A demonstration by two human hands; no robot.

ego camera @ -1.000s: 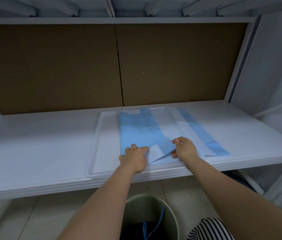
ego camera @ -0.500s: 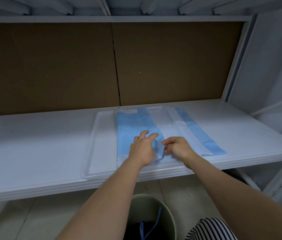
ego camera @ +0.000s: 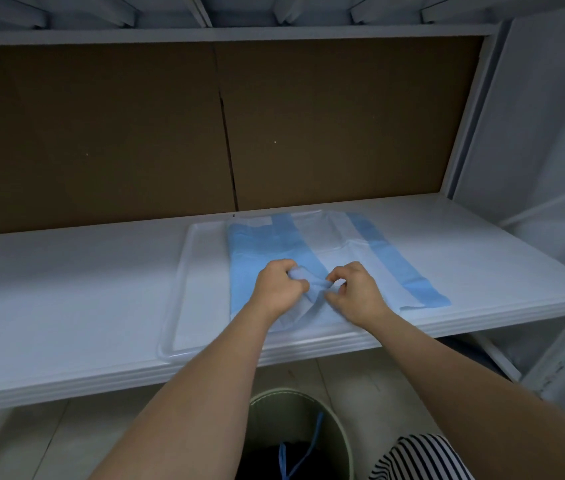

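STEP: gathering near edge of blue drape (ego camera: 256, 249) | GRIP: left hand (ego camera: 279, 287) and right hand (ego camera: 355, 294) both pinching bunched fold | WHERE: on tray (ego camera: 201, 289), spreading toward 12 and 2 o'clock | HOW: raise evenly, pinches level, avoid dragging tray.

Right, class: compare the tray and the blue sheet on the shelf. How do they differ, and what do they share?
The tray is clear with a raised rim; the sheet is blue with pale bands. The tray lies flat and untouched; the sheet is bunched at its front, where the left hand and right hand pinch it. The sheet spills past the tray's right side. Both lie on the white shelf.
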